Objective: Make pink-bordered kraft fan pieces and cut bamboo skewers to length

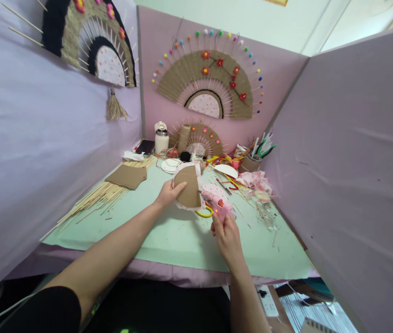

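My left hand point(169, 193) grips a brown cardboard fan-shaped piece point(188, 186) backed with white dotted fabric, holding it upright above the green mat point(168, 236). My right hand point(227, 235) is wrapped round a pink hot glue gun point(218, 205), whose nozzle points left at the piece's lower right edge. Yellow-handled scissors point(203, 213) lie on the mat just under the glue gun.
A bundle of bamboo sticks point(103, 194) and a brown cardboard piece point(127, 176) lie at left. At the back stand a white bottle point(161, 138), twine spool point(184, 137), pen cup point(251, 163) and pink fabric point(258, 182). Pink partition walls with finished fans point(210, 81) enclose the table.
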The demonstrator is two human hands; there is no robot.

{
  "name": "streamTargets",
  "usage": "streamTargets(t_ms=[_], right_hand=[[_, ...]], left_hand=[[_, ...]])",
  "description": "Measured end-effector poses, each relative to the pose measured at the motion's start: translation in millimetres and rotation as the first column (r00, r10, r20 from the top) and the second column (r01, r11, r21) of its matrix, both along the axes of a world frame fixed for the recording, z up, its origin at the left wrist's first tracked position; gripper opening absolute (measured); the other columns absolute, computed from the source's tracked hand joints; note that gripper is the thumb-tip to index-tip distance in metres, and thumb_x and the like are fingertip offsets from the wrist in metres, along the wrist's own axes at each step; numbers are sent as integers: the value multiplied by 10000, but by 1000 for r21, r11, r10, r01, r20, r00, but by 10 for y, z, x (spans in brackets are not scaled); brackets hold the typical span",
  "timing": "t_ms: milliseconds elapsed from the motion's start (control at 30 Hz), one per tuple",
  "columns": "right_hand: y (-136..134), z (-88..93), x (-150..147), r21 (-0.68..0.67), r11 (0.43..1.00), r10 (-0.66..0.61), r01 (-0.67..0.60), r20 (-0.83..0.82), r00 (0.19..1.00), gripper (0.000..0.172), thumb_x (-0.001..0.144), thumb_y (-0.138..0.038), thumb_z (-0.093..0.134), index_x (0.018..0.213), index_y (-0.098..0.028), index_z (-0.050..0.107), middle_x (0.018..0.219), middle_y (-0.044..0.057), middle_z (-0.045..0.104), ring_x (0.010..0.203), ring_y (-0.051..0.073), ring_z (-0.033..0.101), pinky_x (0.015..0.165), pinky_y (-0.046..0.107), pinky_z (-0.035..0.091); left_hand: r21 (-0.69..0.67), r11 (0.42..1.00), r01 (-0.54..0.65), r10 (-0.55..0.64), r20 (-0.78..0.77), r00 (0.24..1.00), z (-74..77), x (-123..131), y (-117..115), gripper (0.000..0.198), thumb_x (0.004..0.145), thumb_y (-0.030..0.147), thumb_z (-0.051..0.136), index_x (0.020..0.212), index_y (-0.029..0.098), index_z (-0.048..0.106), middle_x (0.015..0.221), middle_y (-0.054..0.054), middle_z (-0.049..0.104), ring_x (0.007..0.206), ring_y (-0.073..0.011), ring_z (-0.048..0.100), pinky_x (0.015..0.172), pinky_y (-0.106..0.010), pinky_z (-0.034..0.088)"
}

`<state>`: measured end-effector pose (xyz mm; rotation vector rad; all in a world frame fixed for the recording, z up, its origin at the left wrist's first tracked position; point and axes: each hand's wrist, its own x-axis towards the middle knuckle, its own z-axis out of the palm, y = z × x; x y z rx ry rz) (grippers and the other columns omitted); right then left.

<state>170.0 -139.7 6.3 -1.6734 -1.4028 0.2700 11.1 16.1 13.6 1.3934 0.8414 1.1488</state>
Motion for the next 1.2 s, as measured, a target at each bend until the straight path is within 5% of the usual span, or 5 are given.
streamTargets(t_ms=[1200], right_hand=[[-21, -6, 5, -6, 999, 36, -36, 27, 999, 392, 901, -490, 365, 675, -212, 523, 618, 23, 548, 686, 190, 542, 642, 300, 409]], left_hand=[[8, 993, -114, 112, 141, 984, -58, -43, 115, 518, 679, 489, 670, 1005, 87, 651, 960, -117, 710, 848, -234, 652, 702, -300, 529]])
